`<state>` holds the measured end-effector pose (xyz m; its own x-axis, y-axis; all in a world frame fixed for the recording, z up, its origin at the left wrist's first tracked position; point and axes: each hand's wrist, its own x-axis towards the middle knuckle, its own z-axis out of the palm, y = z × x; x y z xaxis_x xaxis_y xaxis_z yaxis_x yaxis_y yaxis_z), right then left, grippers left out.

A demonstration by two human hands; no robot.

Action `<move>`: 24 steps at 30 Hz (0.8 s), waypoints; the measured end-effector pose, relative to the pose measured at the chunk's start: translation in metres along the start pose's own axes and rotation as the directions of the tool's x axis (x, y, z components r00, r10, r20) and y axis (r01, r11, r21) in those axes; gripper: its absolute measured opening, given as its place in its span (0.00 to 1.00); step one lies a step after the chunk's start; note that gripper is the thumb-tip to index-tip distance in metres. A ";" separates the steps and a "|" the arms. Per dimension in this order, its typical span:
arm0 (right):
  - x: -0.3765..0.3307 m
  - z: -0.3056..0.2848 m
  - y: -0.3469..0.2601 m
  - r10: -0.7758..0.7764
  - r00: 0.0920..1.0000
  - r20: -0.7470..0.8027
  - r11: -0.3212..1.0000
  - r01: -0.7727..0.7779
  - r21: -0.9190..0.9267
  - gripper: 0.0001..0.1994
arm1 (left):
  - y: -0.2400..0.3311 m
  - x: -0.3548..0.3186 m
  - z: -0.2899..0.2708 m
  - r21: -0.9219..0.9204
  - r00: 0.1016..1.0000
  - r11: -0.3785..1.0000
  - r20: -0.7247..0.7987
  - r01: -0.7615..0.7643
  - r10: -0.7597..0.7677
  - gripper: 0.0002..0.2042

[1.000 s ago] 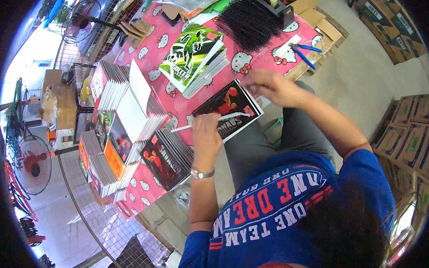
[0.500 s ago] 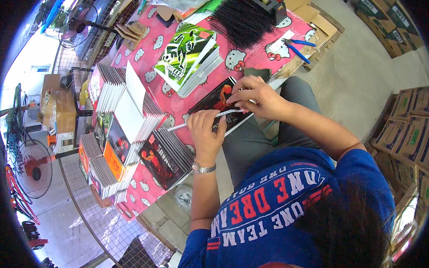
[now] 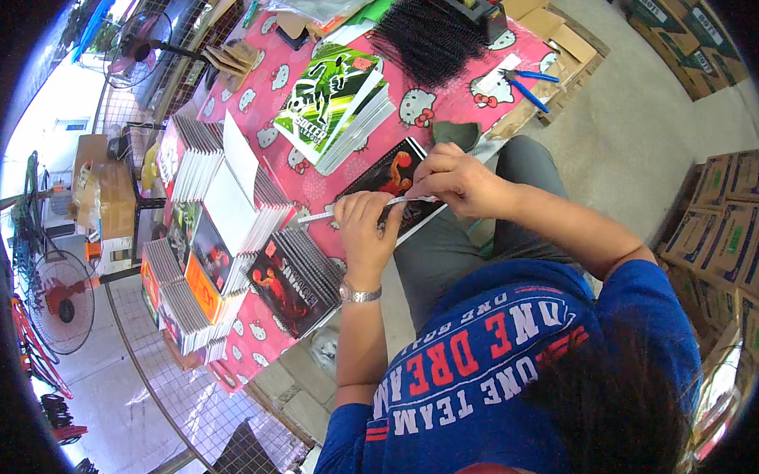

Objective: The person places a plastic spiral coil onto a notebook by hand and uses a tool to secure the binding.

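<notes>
A white spiral strip [image 3: 358,208] is pinched between left hand [image 3: 364,225] and right hand [image 3: 454,180] over a dark notebook [image 3: 392,180] at the worktop's [image 3: 310,168] near edge; green-covered notebooks [image 3: 335,105] are stacked behind.

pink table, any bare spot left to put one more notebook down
Little room. The pink patterned tablecloth shows bare between the green notebook stack and the upright rows of books, and in a smaller strip between the black wire coil pile and the blue-handled pliers. The left edge is packed, and both hands work over the dark-covered notebook.
</notes>
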<state>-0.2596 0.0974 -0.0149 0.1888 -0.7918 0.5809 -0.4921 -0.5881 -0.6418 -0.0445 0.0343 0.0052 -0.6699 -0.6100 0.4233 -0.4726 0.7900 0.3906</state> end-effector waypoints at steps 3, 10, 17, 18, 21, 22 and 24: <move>-0.003 0.000 -0.003 0.198 0.974 0.110 0.972 -0.210 0.110 0.15 | -0.001 0.002 0.000 0.009 1.000 1.000 0.003 0.009 -0.009 0.07; 0.005 0.005 -0.029 0.458 0.887 0.063 0.889 -0.456 -0.054 0.18 | 0.016 0.012 0.010 0.097 0.998 0.993 0.029 -0.062 0.059 0.14; 0.013 -0.004 -0.048 0.324 0.946 -0.009 0.905 -0.312 -0.288 0.15 | 0.018 0.012 0.008 0.110 0.992 0.991 0.112 -0.075 0.062 0.14; 0.018 -0.006 -0.052 0.494 0.867 0.070 0.861 -0.476 -0.182 0.14 | 0.017 0.011 0.008 0.112 0.992 0.991 0.112 -0.074 0.061 0.14; 0.021 -0.006 -0.043 0.622 0.766 0.164 0.763 -0.639 0.093 0.15 | 0.015 0.007 0.008 0.113 0.993 0.991 0.097 -0.071 0.060 0.13; 0.021 -0.006 -0.033 0.610 0.777 0.159 0.729 -0.628 0.272 0.16 | 0.014 0.006 0.007 0.118 0.993 0.990 0.100 -0.074 0.063 0.13; 0.006 0.010 0.019 0.663 0.747 -0.051 0.747 -0.665 -0.027 0.18 | 0.016 0.002 0.005 0.121 0.992 0.989 0.101 -0.086 0.074 0.13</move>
<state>-0.2591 0.0803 -0.0288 -0.2283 -0.9730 0.0335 -0.5159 0.0917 -0.8518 -0.0562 0.0459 0.0087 -0.7576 -0.5404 0.3660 -0.4791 0.8413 0.2505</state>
